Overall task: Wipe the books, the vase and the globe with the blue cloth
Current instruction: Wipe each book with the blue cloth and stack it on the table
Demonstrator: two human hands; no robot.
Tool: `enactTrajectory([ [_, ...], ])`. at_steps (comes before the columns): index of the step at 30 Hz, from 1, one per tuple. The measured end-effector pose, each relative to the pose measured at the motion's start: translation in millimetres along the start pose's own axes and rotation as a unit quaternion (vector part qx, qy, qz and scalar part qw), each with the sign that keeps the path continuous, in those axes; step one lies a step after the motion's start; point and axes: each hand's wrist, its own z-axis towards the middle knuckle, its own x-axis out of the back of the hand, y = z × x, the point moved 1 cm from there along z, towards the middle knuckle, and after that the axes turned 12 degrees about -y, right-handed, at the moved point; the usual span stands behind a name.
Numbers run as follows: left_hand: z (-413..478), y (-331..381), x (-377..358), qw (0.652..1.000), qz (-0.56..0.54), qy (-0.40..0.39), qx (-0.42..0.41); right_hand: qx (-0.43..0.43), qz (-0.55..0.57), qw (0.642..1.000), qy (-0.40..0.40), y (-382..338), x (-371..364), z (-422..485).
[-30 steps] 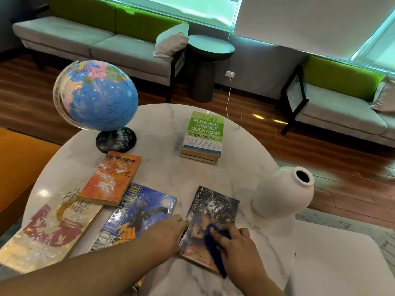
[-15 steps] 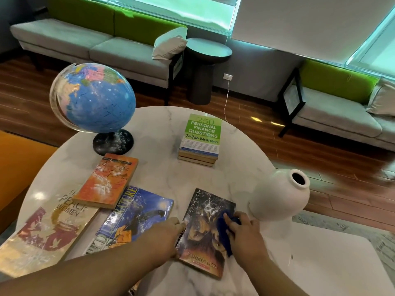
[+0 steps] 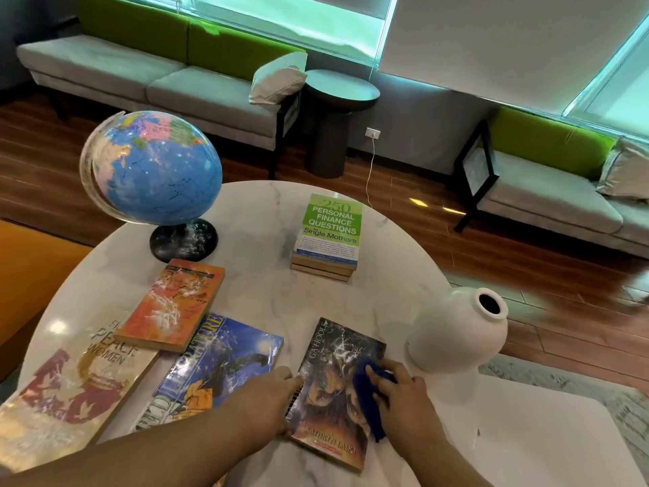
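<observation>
On the round marble table (image 3: 260, 297) a dark paperback (image 3: 333, 391) lies near the front edge. My right hand (image 3: 404, 398) grips the blue cloth (image 3: 367, 391) and presses it on the book's right side. My left hand (image 3: 270, 395) holds the book's left edge, fingers curled over the spine. A blue book (image 3: 217, 367), an orange book (image 3: 172, 307) and a tan book (image 3: 66, 395) lie to the left. A stack topped by a green book (image 3: 328, 230) sits further back. The globe (image 3: 151, 170) stands at back left, the white vase (image 3: 456, 332) at right.
A white rectangular table (image 3: 526, 437) adjoins the round one at lower right. An orange seat (image 3: 31, 275) is at left. Grey-and-green sofas (image 3: 158, 75) and a dark round side table (image 3: 333, 114) stand along the far wall on the wood floor.
My right hand has slid the blue cloth up the dark book's cover toward its right edge. My left hand has stayed on the book's left edge.
</observation>
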Motion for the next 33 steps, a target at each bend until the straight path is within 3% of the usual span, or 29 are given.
enactTrajectory([
  [4,0.5,0.5,1.5,1.0,-0.005,-0.002,0.001,-0.081,-0.029,0.996,0.032,-1.3,17.1,25.9],
  [10,0.2,-0.4,-0.1,1.0,0.0,-0.001,0.001,-0.016,-0.078,0.997,-0.006,-6.3,6.3,18.7],
  [15,3.4,-4.2,-4.5,1.0,-0.003,0.019,0.003,-0.055,-0.085,0.995,0.006,-10.0,14.3,30.5],
  [19,2.7,-3.9,-4.3,1.0,0.007,0.017,0.004,0.001,-0.089,0.996,-0.016,-8.0,4.9,20.4],
  [25,3.8,-4.3,-3.1,1.0,0.002,0.01,0.003,-0.041,-0.114,0.993,-0.009,-16.1,19.6,26.4],
  [29,2.8,-3.8,-2.8,1.0,-0.004,0.008,-0.005,0.043,-0.113,0.992,-0.036,-30.4,4.6,1.9],
  [33,1.4,-2.7,-0.8,1.0,-0.009,0.012,-0.008,-0.013,-0.094,0.995,-0.009,-16.2,11.5,9.6],
])
